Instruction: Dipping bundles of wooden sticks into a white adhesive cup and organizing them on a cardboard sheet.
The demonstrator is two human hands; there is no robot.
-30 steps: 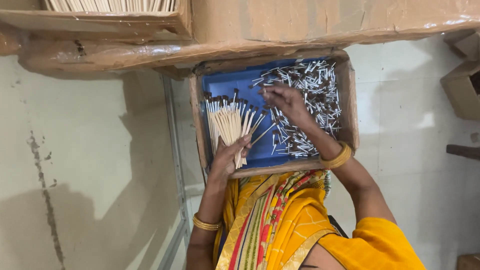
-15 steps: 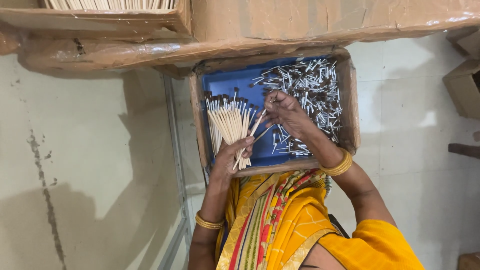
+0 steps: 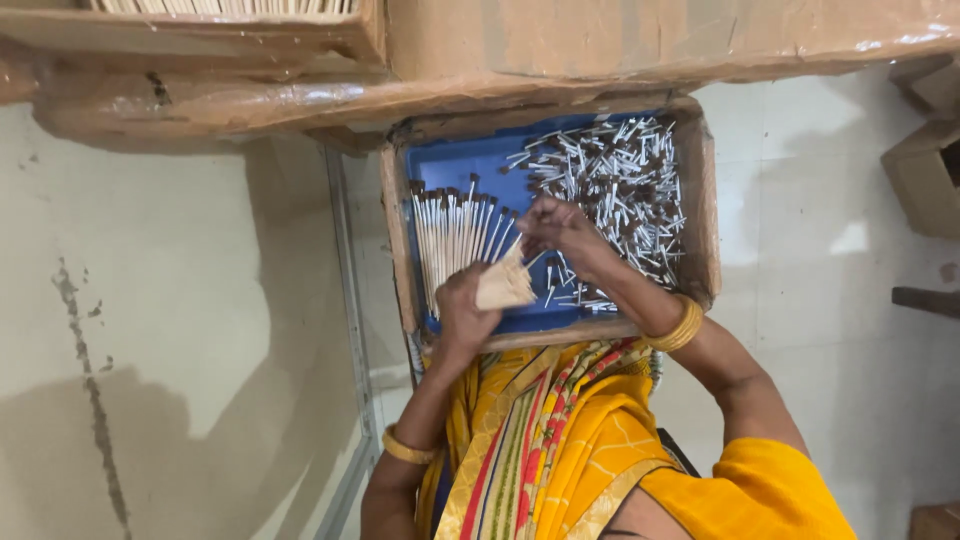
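A shallow wooden tray [image 3: 398,215] with a blue lining rests on my lap. Its right half holds a loose heap of brown-tipped sticks [image 3: 615,190]. My left hand [image 3: 463,310] grips a fanned bundle of the same sticks [image 3: 458,235] by their lower ends, tips pointing away from me. My right hand [image 3: 560,230] sits just right of the fan, fingers pinched on a stick or two at the bundle's edge. Gold bangles circle both wrists.
A long cardboard-wrapped box [image 3: 600,40] lies across the top, with another tray of sticks [image 3: 230,10] on it at upper left. The floor is pale tile. Small wooden boxes [image 3: 925,170] stand at the right edge.
My right hand has moved left from the loose heap to the fanned bundle in my left hand, carrying sticks with it. The left hand has stayed in place.
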